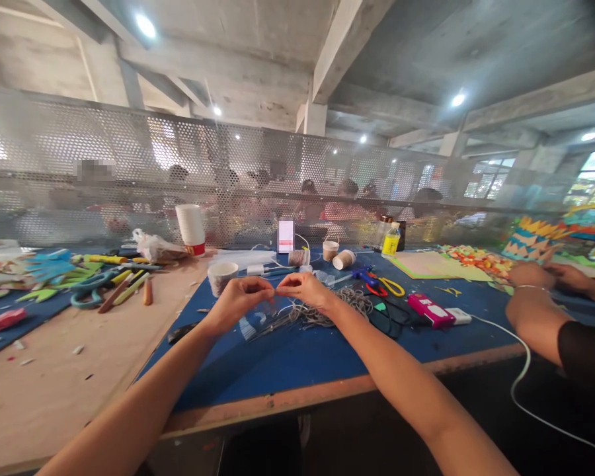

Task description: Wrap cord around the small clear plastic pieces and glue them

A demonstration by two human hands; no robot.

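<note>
My left hand [242, 301] and my right hand [305, 291] meet above the blue mat [287, 380], fingertips pinched close together. Whatever they pinch is too small to make out. Just under my fingers lies a translucent piece with pale blue stripes [249, 328], partly hidden. A tangled heap of grey cord [354, 305] spreads beside and behind my right wrist, with thin rods [272, 327] sticking out of it to the left. Behind my left hand stands a paper cup [222, 276].
Scissors [92, 287] and other tools lie left. Stacked cups [191, 230], a phone [286, 237] and a yellow bottle [391, 239] stand at the back. A blue glue gun [364, 274] and pink box [431, 311] lie right, near a co-worker's arm [535, 311] and a white cable [525, 360].
</note>
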